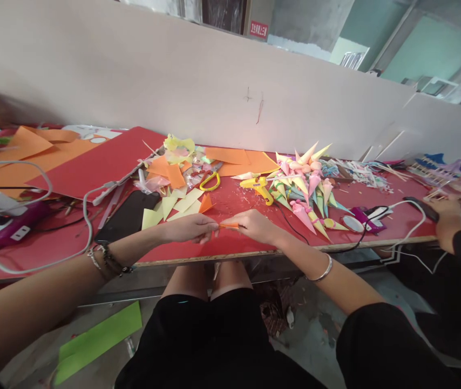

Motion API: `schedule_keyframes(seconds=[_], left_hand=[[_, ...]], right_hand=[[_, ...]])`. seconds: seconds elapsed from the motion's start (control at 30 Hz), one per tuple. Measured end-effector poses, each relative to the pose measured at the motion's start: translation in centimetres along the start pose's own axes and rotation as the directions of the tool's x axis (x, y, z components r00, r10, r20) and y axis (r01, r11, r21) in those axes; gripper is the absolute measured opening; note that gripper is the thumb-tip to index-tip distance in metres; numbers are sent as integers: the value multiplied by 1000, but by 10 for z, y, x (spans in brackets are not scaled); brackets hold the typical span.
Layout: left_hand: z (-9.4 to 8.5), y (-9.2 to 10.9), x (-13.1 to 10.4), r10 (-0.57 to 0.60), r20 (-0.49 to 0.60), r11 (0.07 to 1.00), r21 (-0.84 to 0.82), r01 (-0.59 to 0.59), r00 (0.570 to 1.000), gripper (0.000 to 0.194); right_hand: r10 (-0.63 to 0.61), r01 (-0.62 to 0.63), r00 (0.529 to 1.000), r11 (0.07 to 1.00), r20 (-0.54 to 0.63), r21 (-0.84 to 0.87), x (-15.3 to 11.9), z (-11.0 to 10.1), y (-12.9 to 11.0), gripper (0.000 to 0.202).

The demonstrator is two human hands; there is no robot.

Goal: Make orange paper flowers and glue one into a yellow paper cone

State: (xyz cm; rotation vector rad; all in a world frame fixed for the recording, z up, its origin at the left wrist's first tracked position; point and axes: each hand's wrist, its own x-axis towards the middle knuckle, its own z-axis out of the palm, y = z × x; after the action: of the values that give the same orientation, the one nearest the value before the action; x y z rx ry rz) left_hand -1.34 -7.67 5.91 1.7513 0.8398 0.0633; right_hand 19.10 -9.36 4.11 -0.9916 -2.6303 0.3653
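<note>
A small strip of rolled or folded orange paper point(229, 225) spans the gap between my hands above the table's front edge. My right hand point(257, 228) pinches its right end with closed fingers. At its left end, my left hand point(192, 228) holds the tip between thumb and fingers. Just beyond my left hand lie pale yellow paper pieces point(169, 206) and a folded orange piece point(205, 203). A yellow glue gun point(257, 188) rests past my right hand, beside a pile of pastel paper cones point(305, 189). Yellow-handled scissors point(210, 181) lie further back.
A black phone point(127, 217) and a red sheet point(101, 162) are on the left. Purple power strips point(14, 224) with white cables stand on both sides. At the far right, a co-worker's hands point(449, 213) work over sticks. A low white partition point(198, 81) rises behind the red table.
</note>
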Motion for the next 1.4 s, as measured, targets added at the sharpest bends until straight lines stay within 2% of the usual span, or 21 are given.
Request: schedule_keyframes(seconds=[0.1, 0.2, 0.3, 0.37, 0.43, 0.5, 0.53, 0.57, 0.63, 0.7, 0.77, 0.83, 0.9, 0.97, 1.03, 1.1, 1.17, 1.27, 1.33, 1.4], left_hand=[[2, -4, -1, 3, 23, 985, -175, 1, 1000, 35], [6, -9, -3, 15, 108, 941, -337, 22, 994, 35], [11, -12, -3, 49, 155, 908, -419, 21, 987, 34], [13, -12, -3, 53, 145, 927, -376, 6, 988, 35], [13, -9, -3, 47, 90, 980, -196, -28, 995, 38], [12, -3, -5, 91, -34, 984, 157, -84, 995, 41], [11, 0, -6, 146, -106, 924, 371, -97, 984, 41], [11, 4, -8, 216, -157, 817, 570, -90, 964, 40], [11, 9, -10, 342, -179, 548, 835, -42, 922, 34], [12, 14, -12, 394, -144, 362, 932, -9, 908, 32], [12, 18, -12, 377, -156, 305, 952, 37, 913, 31], [12, 22, -12, 303, -233, 340, 932, 124, 924, 29], [12, 24, -12, 214, -294, 458, 872, 170, 931, 30], [13, 23, -13, 166, -295, 651, 749, 120, 941, 33], [13, 20, -13, 139, -275, 842, 539, 32, 951, 37], [14, 16, -14, 73, -230, 962, 272, -8, 970, 39], [15, 12, -15, -9, -131, 1000, 11, 10, 991, 39], [18, 10, -18, -63, 22, 963, -260, 67, 998, 39], [21, 12, -20, -71, 64, 946, -311, 87, 995, 40], [24, 15, -22, -53, 33, 972, -226, 59, 998, 41]], right_hand=[[-133, 119, 990, 959, -38, -258, -4, 1, -3, 31], [-274, 234, 961, 862, -23, -450, -8, 0, -8, 33], [-368, 299, 930, 787, -21, -540, -11, -1, -12, 33], [-353, 289, 935, 789, -15, -542, -11, -2, -13, 31], [-258, 220, 966, 844, -10, -489, -11, -3, -12, 27], [-113, 100, 994, 926, -15, -364, -9, -6, -12, 22], [-45, 41, 999, 961, -11, -272, -8, -8, -12, 20], [12, -12, 1000, 986, 0, -167, -8, -10, -12, 19], [92, -94, 994, 994, 52, 54, -6, -15, -13, 26], [136, -159, 984, 961, 115, 228, -5, -19, -15, 34], [157, -190, 979, 932, 129, 308, -4, -20, -16, 37], [135, -153, 987, 949, 82, 276, -4, -20, -17, 34], [68, -70, 998, 988, 17, 141, -4, -18, -17, 26], [-11, 10, 1000, 998, -21, -57, -4, -16, -16, 20], [-94, 83, 995, 962, -31, -259, -6, -14, -16, 22], [-192, 157, 981, 889, -39, -431, -8, -13, -16, 25], [-310, 229, 949, 800, -54, -555, -11, -13, -17, 28], [-451, 285, 887, 708, -103, -646, -15, -15, -21, 30], [-486, 299, 865, 701, -127, -648, -16, -16, -24, 28], [-450, 288, 883, 745, -134, -601, -17, -17, -25, 27]])
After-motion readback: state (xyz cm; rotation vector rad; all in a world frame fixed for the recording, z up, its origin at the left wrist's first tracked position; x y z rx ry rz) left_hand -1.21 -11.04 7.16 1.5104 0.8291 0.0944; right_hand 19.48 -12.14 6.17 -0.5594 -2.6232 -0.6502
